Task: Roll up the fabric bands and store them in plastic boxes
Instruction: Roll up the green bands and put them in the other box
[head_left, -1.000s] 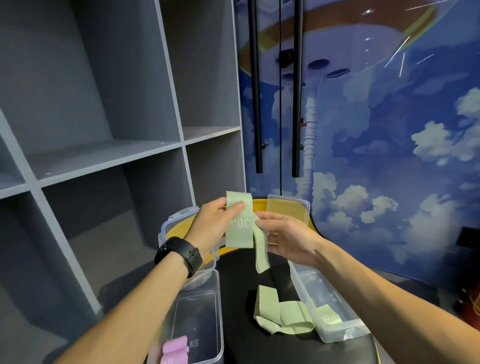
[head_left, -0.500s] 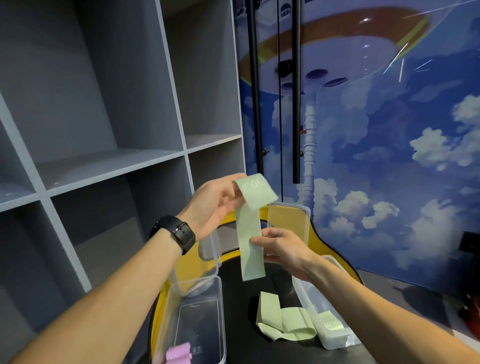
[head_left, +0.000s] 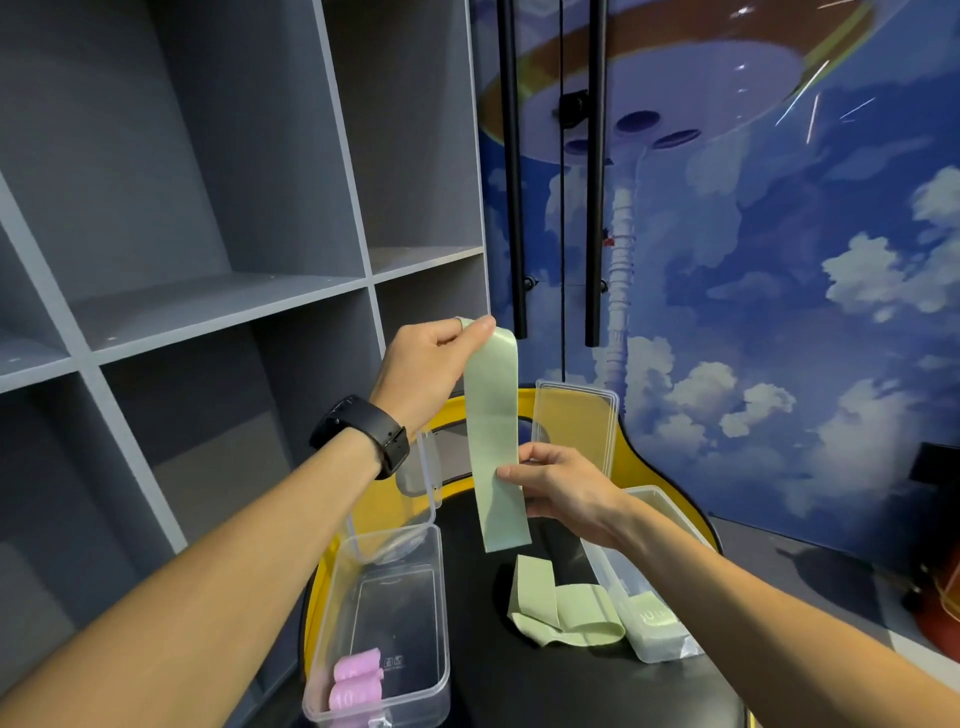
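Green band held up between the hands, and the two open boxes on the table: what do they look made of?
Green band: thin, pliable, faintly sheeny sheet hanging limp; reads as stretch fabric or latex, can't tell which. Left box and right box: clear rigid plastic, glossy, contents visible through the walls.

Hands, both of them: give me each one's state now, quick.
Left hand: closed, pinching the top of the green band.
Right hand: closed, pinching the same band lower down.
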